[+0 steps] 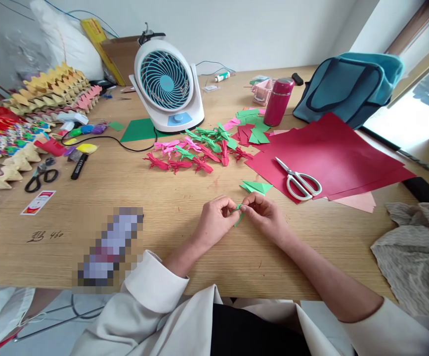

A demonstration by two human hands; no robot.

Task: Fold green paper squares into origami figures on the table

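Between my fingertips is a small folded piece of green paper (238, 217), mostly covered by the fingers. My left hand (217, 217) pinches it from the left, and my right hand (264, 215) pinches it from the right, the two hands almost touching. Just beyond them on the table lies some folded green paper (256, 187) with pointed ends. Farther back spreads a group of folded paper figures (194, 153) in red, pink and green. White-handled scissors (303, 187) rest on large red paper sheets (348, 153) to the right.
A white fan (167, 81) stands behind the paper figures. To its right are a red flask (279, 101) and a blue bag (348, 89). On the left lie black scissors (41, 177), a marker (79, 166) and a pixelated object (107, 246). A crumpled cloth (416, 257) lies at right.
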